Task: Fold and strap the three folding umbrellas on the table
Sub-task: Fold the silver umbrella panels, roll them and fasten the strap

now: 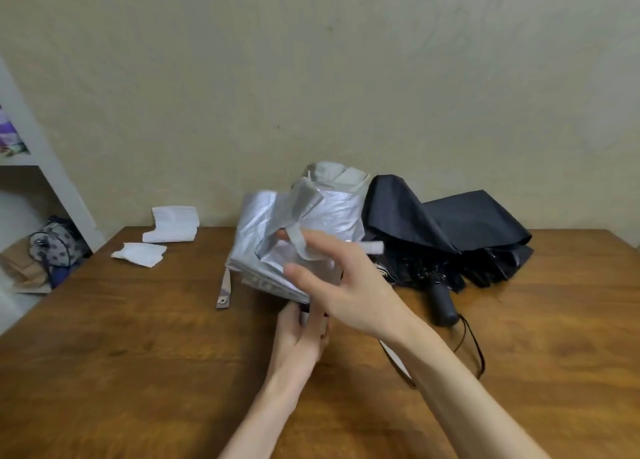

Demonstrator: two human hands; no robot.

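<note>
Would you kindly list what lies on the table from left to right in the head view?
White papers → silver umbrella → black umbrella.

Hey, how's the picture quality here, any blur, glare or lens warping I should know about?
Head view: the right hand is smeared by motion blur; the silver umbrella shows a bright sheen; the white shelf at the left edge leans from wide-angle distortion; lighting is soft, with faint shadows on the table.
</note>
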